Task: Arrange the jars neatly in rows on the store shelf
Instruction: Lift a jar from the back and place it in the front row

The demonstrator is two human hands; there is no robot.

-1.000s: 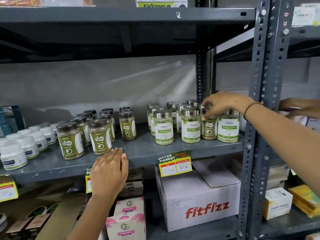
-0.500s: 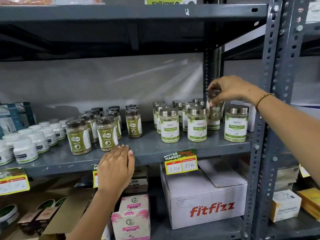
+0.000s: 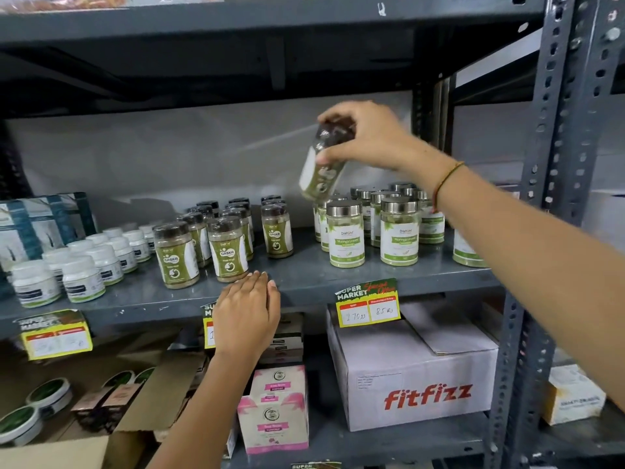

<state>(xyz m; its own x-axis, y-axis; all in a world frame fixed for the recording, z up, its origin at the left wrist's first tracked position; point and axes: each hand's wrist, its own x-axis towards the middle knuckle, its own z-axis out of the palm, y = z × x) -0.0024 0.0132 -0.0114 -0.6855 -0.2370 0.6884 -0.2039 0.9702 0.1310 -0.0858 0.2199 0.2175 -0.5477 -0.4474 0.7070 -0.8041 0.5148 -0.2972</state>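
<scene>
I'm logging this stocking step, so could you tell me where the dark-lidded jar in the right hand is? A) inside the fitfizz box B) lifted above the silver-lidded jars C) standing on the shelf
B: the right hand holds the dark-lidded jar tilted in the air above the silver-lidded jars.

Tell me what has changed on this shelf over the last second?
The right hand took hold of a brown-lidded jar standing among the silver-lidded jars, lifted it clear, and now carries it, tilted, leftward toward the matching brown-lidded group. The left hand stayed resting on the shelf edge; the other jars have not moved.
</scene>
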